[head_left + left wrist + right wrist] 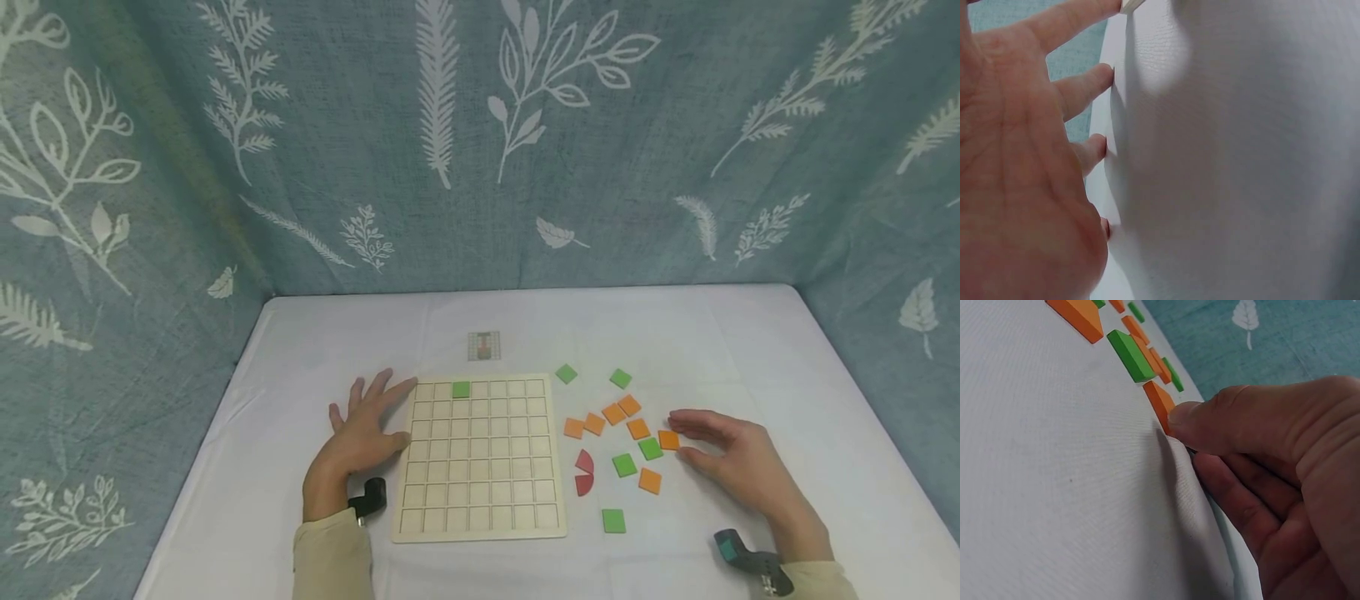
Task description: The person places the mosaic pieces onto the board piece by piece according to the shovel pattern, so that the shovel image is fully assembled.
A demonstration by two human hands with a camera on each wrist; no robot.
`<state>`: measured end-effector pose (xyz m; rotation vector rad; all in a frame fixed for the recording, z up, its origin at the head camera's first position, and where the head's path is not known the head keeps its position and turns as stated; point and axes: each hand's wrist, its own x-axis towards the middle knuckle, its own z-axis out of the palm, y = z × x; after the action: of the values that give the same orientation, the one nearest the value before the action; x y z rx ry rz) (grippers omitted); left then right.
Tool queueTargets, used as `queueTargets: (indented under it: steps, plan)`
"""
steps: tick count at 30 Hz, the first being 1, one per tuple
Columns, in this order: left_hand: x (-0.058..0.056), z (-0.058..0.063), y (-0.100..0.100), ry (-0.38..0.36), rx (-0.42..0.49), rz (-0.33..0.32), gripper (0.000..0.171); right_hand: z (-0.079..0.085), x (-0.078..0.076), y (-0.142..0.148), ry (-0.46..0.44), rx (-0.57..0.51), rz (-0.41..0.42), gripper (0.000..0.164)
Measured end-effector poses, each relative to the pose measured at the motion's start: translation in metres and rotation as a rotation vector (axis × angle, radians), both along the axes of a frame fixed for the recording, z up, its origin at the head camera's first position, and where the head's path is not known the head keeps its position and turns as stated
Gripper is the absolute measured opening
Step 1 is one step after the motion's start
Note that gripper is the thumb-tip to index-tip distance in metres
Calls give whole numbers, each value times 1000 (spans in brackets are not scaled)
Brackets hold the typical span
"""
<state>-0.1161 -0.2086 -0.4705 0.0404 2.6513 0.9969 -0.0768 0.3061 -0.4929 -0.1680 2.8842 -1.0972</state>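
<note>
Possibly, dragging the orange square tile (668,441) pinched by the right hand (738,462) could jostle the adjacent green square tile (651,448), while the left hand (363,437), fingers wide, touches the grid board (480,472).

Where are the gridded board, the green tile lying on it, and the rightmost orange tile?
Gridded board (480,460): head view, bare middle of the grid.
Green tile (461,390): head view, centre of its top face.
Orange tile (667,440): head view, on its top face.
</note>
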Motion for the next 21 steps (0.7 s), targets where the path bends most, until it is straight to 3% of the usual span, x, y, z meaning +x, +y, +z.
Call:
queueTargets:
  steps: [10,16,21]
  plan:
    - [-1,0,0,1,0,-8,88,-5,1,-1,70,5,-20,54]
    - [0,-1,0,7,4,-9,87,-7,2,-2,58,13,-49,52]
    - [0,-2,-2,9,4,-8,87,-7,1,-2,96,-32,-37,50]
